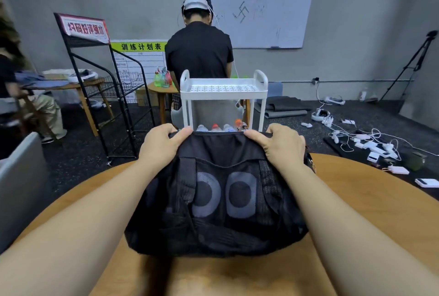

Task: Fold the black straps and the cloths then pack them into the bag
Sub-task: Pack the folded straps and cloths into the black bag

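The black mesh drawstring bag sat in the middle of the round wooden table, with dark straps and two grey ring-shaped pads showing through its netting. The left hand and the right hand each pinched the bag's upper hem, thumbs in front and fingers curled behind, holding it taut between them.

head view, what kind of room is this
Probably a data-recording or training workroom: a whiteboard on the wall, a camera tripod in the corner, and headsets and cables strewn on the floor beyond the round wooden table.
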`<state>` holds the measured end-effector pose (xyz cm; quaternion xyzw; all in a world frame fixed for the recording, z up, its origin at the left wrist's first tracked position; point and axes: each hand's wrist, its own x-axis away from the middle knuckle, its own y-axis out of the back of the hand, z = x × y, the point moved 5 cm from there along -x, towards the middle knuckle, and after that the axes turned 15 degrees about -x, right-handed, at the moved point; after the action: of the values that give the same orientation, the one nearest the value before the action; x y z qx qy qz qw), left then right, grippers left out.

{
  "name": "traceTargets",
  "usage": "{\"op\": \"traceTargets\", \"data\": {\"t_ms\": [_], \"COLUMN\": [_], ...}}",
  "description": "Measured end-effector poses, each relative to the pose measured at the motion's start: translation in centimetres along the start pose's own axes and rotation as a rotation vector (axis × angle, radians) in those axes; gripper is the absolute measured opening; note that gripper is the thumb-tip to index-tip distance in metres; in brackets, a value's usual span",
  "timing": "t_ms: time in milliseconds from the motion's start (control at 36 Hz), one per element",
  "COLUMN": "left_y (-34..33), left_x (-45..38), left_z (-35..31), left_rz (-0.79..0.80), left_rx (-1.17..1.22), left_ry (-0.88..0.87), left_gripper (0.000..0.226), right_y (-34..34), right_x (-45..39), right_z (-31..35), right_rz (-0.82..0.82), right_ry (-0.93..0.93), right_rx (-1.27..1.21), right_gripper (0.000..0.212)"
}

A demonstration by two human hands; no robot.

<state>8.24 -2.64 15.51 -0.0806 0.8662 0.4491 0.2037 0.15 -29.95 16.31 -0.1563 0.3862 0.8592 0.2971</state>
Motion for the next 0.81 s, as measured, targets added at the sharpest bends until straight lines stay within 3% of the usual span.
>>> {"op": "traceTargets", "data": {"t_ms": [194,417,639,806], "left_y": [0.3,1.2,4.3,8.0], "left_x": [-5.3,-11.2,-16.1,-19.5], "left_z": [-1.6,-2.6,-3.6,-6.2], "left_rz": [0.002,0.281,0.288,0.419], "left_rx": [0.016,0.063,0.143,0.117], "left_ry": [-0.084,-0.217,-0.178,-0.135], "left_gripper": [0.047,0.02,0.023,0.024], "right_y": [-0.2,-1.9,-1.1,0.7], "right_x": [-4.4,-11.0,-16.6,-20.5], "right_z": [0.3,0.1,4.4,8.3], "right_rz": [0.042,0.341,0.369,0.402], "right_ry": [0.023,0.007,-0.007,-0.05], "right_rx": [-0.04,-0.234,-0.229,-0.25], "right_gripper": [0.06,0.051,0.058,0.056]}}
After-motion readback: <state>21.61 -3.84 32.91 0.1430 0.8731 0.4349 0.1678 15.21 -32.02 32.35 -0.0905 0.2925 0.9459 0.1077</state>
